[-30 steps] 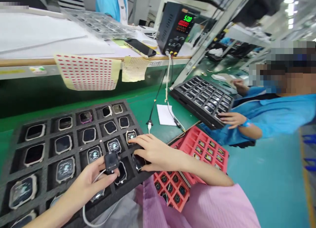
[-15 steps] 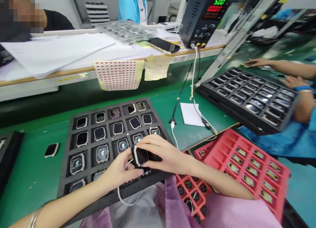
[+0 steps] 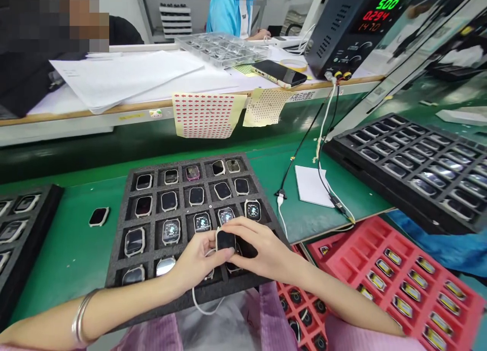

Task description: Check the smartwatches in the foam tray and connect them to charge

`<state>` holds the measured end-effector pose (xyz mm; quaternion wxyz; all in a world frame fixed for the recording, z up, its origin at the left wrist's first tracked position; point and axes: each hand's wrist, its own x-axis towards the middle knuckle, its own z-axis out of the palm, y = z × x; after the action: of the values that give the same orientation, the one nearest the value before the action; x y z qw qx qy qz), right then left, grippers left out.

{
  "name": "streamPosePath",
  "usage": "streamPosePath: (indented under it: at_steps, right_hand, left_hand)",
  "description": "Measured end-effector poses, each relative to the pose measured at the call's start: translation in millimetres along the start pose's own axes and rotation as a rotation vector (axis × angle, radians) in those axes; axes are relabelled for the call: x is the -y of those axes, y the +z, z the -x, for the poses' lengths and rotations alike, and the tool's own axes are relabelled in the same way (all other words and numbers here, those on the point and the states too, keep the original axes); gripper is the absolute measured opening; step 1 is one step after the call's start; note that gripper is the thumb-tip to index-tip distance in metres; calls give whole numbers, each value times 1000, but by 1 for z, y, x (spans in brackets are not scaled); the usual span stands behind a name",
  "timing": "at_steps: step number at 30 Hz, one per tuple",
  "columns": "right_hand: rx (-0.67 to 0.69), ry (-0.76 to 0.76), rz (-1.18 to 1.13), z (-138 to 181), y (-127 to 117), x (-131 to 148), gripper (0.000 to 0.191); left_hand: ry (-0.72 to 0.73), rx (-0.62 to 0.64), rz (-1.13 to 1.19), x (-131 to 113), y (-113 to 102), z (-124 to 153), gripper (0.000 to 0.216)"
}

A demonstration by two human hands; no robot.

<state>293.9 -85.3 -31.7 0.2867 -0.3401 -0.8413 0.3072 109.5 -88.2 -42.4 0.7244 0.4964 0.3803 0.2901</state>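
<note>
Both hands hold a smartwatch [image 3: 225,240] with a dark screen and a pale case. My left hand [image 3: 196,254] grips its left side, the thumb across the lower screen. Fingers of my right hand [image 3: 264,244] close on its top and right edge. A white cable [image 3: 198,306] comes out at my left hand and loops down in front; where it ends behind the watch is hidden. Below the hands lies a black foam tray [image 3: 157,182] of smartwatches in square pockets, several with lit watch faces. My forearms and hands cover part of its front rows.
A loose watch [image 3: 99,216] lies left of the tray, beside another black tray [image 3: 45,209]. At right are a further black watch tray [image 3: 342,161], a white pad [image 3: 314,186] and red trays [image 3: 350,254]. A power supply [image 3: 342,36] and phone [image 3: 279,73] stand on the shelf.
The view has swung left, shifting everything rightward. My left thumb now lies over the watch's screen. The power supply's lower readouts went from zeros to 0.294 and 1470. The co-worker's hands at right are out of view.
</note>
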Motion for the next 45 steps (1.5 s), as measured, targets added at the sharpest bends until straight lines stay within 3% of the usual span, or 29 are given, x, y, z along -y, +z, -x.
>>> streamPosePath:
  at_steps: [4, 9, 23, 32, 45]
  right_hand:
    - [-75, -30, -126, 3, 4, -2, 34]
    - [-73, -21, -171, 5, 6, -1, 37]
    - [-80, -15, -99, 12, 10, -6, 48]
    - [-56, -12, -84, 12, 7, -4, 44]
    - [-99, -123, -21, 13, 7, -6, 39]
  left_hand:
    - [-16, -1, -20, -1, -1, 3, 27]
    - [-22, 11, -31, 0, -2, 5, 24]
    - [-5, 58, -53, 6, -4, 3, 24]
    - [20, 62, -123, 7, -4, 3, 22]
    - [12, 112, -213, 8, -1, 8, 20]
